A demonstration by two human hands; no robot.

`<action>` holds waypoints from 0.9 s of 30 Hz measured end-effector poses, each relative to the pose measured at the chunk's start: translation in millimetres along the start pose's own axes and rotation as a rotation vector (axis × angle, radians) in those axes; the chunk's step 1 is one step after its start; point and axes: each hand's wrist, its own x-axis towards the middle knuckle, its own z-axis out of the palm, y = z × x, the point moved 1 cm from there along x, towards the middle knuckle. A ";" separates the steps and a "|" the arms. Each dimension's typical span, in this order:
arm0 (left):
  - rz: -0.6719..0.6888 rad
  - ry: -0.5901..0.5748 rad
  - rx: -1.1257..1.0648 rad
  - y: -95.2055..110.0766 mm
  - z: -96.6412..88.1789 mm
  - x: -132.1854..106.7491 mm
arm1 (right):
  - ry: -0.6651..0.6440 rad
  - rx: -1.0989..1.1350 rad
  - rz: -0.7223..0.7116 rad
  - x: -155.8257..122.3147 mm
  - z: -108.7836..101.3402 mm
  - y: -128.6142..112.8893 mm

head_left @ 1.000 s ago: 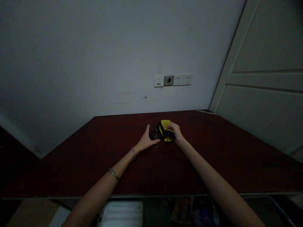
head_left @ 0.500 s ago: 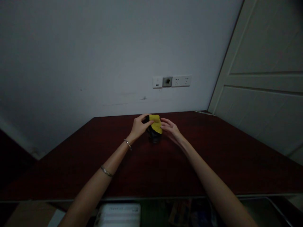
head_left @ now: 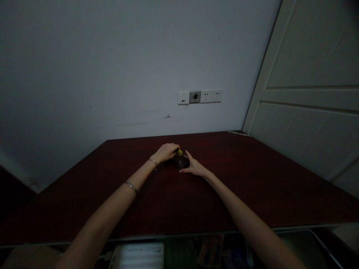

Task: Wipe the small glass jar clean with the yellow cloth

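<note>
A small dark, see-through glass container (head_left: 181, 161) stands on the dark red table. My right hand (head_left: 195, 167) curves round its right side, thumb at the near side and fingers at the far side. On the left, my left hand (head_left: 167, 151) is closed on a yellow and black cloth (head_left: 180, 152), most of it hidden under the hand. Only a small yellow patch of the cloth shows, at the top of the glass container. Poor light hides the container's details.
The table top (head_left: 112, 190) runs back to a pale wall (head_left: 112, 67) with a row of sockets (head_left: 211, 96). A panelled door (head_left: 305, 93) borders the right. Below the front edge lie a white box-like thing (head_left: 137, 256) and other dim items.
My left hand has moved lower and bunched up the cloth, so less yellow shows. My right hand has dropped from beside the cloth to round the glass container. The view has shifted slightly.
</note>
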 end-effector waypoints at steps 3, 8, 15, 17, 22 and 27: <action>0.025 -0.098 -0.016 3.5 2.2 -2.0 | 0.001 -0.084 -0.008 -1.0 -1.3 0.8; 0.055 -0.200 -0.038 7.5 -3.4 -5.5 | 0.043 -0.198 -0.033 -0.6 -0.3 1.3; 0.033 -0.199 0.055 16.3 -1.9 -25.7 | 0.088 -0.295 -0.048 -0.5 2.9 1.5; 0.020 -0.194 0.095 19.7 -1.6 -31.4 | 0.094 -0.309 -0.056 -0.4 3.1 2.5; 0.014 -0.212 0.193 33.4 -3.8 -40.7 | 0.104 -0.332 -0.070 0.7 2.4 5.7; 0.025 -0.228 0.259 50.3 -3.6 -42.8 | 0.108 -0.335 -0.089 1.3 2.8 7.1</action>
